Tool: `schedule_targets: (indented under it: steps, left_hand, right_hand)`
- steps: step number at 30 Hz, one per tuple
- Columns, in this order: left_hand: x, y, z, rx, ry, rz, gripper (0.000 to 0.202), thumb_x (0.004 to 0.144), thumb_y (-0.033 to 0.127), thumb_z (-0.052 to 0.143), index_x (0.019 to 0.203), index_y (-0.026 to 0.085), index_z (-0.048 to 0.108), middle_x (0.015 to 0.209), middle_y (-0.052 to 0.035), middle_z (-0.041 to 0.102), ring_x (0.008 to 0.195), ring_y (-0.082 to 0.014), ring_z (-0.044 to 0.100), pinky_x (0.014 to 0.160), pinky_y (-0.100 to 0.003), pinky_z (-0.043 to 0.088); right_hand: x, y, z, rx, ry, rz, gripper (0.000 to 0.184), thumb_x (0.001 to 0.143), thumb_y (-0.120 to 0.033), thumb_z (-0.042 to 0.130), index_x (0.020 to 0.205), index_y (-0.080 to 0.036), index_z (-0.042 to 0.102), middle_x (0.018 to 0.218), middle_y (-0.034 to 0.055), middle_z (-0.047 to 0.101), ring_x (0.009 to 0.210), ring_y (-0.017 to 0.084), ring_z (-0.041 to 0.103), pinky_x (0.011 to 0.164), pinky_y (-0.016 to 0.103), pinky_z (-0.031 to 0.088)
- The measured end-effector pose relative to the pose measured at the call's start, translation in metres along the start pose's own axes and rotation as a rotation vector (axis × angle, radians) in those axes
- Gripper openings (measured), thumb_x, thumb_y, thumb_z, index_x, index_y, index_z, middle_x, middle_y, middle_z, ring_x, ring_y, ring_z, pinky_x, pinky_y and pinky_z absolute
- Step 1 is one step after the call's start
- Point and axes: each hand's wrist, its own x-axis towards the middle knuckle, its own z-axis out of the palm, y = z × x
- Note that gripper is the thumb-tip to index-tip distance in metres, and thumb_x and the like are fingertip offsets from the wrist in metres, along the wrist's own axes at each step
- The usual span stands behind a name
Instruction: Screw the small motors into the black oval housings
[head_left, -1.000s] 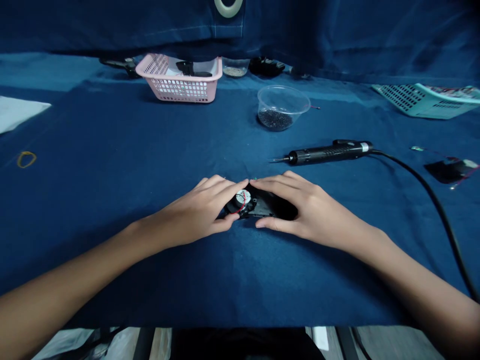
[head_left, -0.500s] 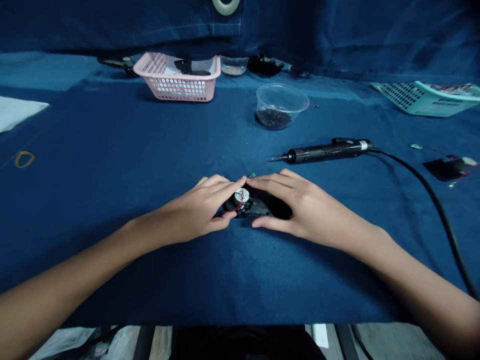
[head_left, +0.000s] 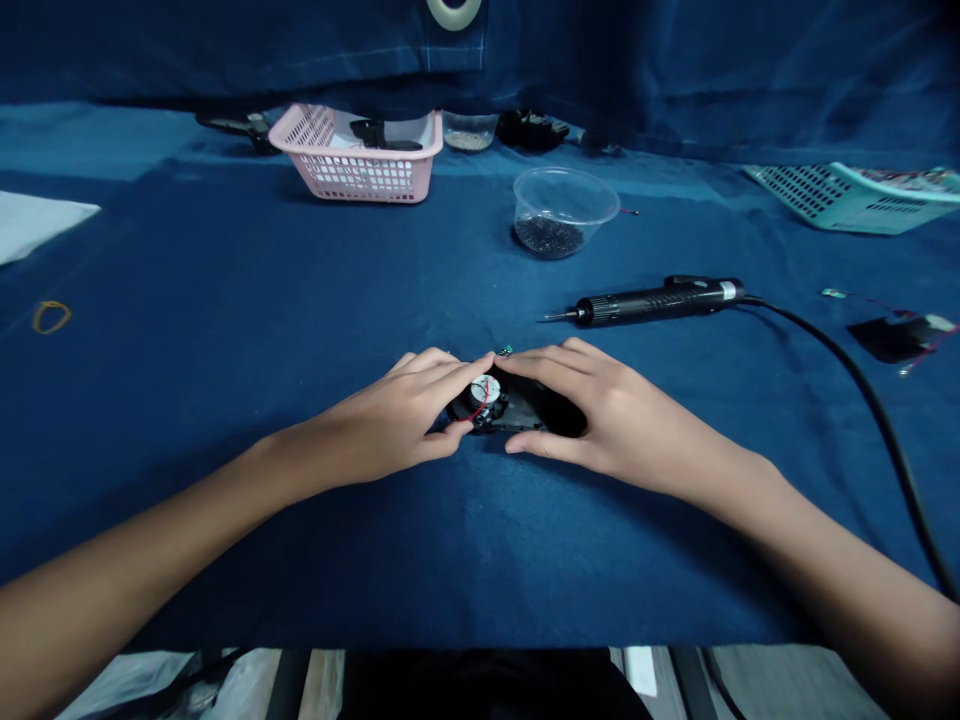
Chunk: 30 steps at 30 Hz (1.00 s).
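Note:
A black plastic housing (head_left: 520, 412) lies on the blue cloth between my hands. On its left part sits a small round motor (head_left: 485, 390) with a white end and a red wire. My left hand (head_left: 401, 415) curves around the housing's left side, thumb near the front edge and fingers behind. Around the right side is my right hand (head_left: 607, 405), its fingers at the back edge and its thumb in front. The two index fingertips nearly meet behind the motor, beside a small green circuit board (head_left: 505, 351). My palms and fingers hide much of the housing.
A black electric screwdriver (head_left: 660, 300) lies behind my right hand, its cable running right. Farther back stand a clear tub (head_left: 556, 215) of dark small screws, a pink basket (head_left: 360, 170) and a green basket (head_left: 862, 200). A yellow rubber band (head_left: 52, 317) lies at left.

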Motion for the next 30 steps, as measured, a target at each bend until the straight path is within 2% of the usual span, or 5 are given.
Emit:
schedule_targets:
  steps: [7,17,23,30]
  left_hand:
    - [-0.0002,0.0012,-0.0007,-0.003,-0.009,-0.008,0.061,0.094,0.026,0.052,0.15,0.016,0.031,0.131,-0.0102,0.052,0.123,-0.0202,0.046,0.109,-0.036,0.036]
    - [0.0001,-0.0004,-0.0021,-0.02,-0.017,-0.003,0.059,0.095,0.027,0.051,0.15,0.021,0.031,0.132,-0.0099,0.052,0.124,-0.0216,0.045,0.109,-0.039,0.037]
    - [0.0009,0.0007,-0.0011,-0.008,-0.018,0.002,0.059,0.095,0.027,0.05,0.15,0.016,0.031,0.132,-0.0106,0.052,0.123,-0.0221,0.046,0.109,-0.039,0.036]
    - [-0.0007,-0.0002,-0.0003,0.011,-0.028,-0.009,0.06,0.096,0.029,0.05,0.151,0.016,0.029,0.132,-0.0115,0.051,0.123,-0.022,0.046,0.109,-0.04,0.037]
  right_hand:
    - [0.0008,-0.0002,-0.0003,-0.005,-0.001,-0.006,0.064,0.088,-0.055,0.055,0.141,-0.02,0.047,0.135,0.0016,0.057,0.121,0.018,0.052,0.108,0.034,0.041]
    - [0.0031,-0.0004,-0.0013,-0.033,0.0,-0.044,0.061,0.087,-0.05,0.059,0.137,-0.016,0.051,0.132,0.0085,0.059,0.119,0.023,0.056,0.111,0.043,0.042]
    - [0.0037,0.0012,-0.0022,-0.034,0.0,-0.053,0.061,0.087,-0.05,0.059,0.137,-0.016,0.05,0.131,0.0062,0.06,0.118,0.021,0.056,0.114,0.042,0.038]
    - [0.0038,0.0035,-0.0017,-0.026,-0.002,-0.064,0.063,0.087,-0.052,0.059,0.138,-0.019,0.049,0.135,0.0037,0.058,0.12,0.019,0.055,0.115,0.042,0.037]
